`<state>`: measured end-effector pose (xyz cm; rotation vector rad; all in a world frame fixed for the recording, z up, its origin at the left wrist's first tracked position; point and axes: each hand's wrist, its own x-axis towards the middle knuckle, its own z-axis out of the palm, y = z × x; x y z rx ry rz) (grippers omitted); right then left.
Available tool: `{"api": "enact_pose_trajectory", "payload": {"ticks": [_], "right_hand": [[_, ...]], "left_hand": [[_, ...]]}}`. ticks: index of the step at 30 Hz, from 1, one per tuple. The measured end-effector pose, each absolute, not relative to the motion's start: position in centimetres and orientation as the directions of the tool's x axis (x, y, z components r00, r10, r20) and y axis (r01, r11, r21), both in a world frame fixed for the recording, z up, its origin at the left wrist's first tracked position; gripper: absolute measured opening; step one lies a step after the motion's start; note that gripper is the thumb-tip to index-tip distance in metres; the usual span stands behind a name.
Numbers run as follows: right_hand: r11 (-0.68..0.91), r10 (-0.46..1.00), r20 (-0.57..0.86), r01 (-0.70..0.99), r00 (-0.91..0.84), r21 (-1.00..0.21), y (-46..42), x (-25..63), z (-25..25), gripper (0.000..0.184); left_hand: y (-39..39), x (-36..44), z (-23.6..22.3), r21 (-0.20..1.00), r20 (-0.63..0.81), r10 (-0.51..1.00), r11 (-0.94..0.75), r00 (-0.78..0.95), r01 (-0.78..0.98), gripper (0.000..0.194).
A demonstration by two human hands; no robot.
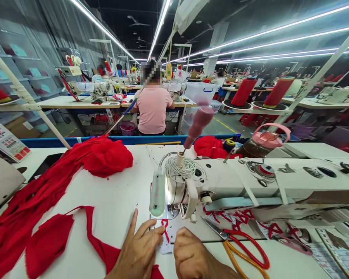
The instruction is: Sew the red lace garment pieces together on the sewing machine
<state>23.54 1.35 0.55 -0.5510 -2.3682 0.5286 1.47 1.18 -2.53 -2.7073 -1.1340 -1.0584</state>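
Counter (119, 201) under strip lights (159, 27), red cloth (104, 155) left, sewing machine (229, 182) right.
The left hand (141, 246), fingers spread, touches a red ribbon (165, 231) on white paper (165, 248); beside it the right hand (190, 252) is curled, any hold hidden; then scissors (230, 233).

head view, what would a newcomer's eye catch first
Probably the red cloth, heaped and trailing on the left of the table. Next, the pink-handled tool slanting up atop the sewing machine. Then the left hand and curled right hand, by a small red ribbon.
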Motion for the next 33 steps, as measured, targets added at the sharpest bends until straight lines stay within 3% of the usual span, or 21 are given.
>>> {"api": "enact_pose_trajectory", "payload": {"ticks": [3,7,11,16,20,28,33], "right_hand": [[0.789,0.603,0.522,0.354,-0.603,-0.503,1.4,23.5,0.2,0.023],[0.647,0.761,0.38,0.659,-0.526,-0.383,1.8,23.4,-0.9,0.059],[0.633,0.769,0.329,0.726,-0.548,-0.269,2.0,23.4,-1.7,0.078],[0.608,0.756,0.48,0.751,-0.445,-0.26,2.2,24.0,-1.1,0.068],[0.598,0.726,0.573,0.76,-0.379,-0.255,2.5,24.4,-0.8,0.055],[0.651,0.674,0.642,0.705,-0.365,-0.282,2.5,24.2,-0.9,0.046],[0.685,0.671,0.632,0.649,-0.387,-0.33,2.4,23.7,-0.8,0.045]], "left_hand": [[1.2,1.9,-3.0,0.201,0.637,0.598,-0.738,0.487,0.644,0.033],[1.4,2.0,-2.9,0.137,0.672,0.561,-0.736,0.483,0.663,0.031],[1.9,1.9,-2.4,0.058,0.632,0.537,-0.751,0.559,0.657,0.026],[2.5,2.7,-2.4,-0.069,0.636,0.489,-0.735,0.597,0.675,0.034],[3.1,3.5,-1.6,-0.102,0.612,0.509,-0.709,0.606,0.698,0.031],[4.0,3.3,-0.2,0.023,0.517,0.573,-0.752,0.636,0.658,0.025],[3.7,3.0,0.2,-0.021,0.483,0.587,-0.734,0.65,0.678,0.029]]}}
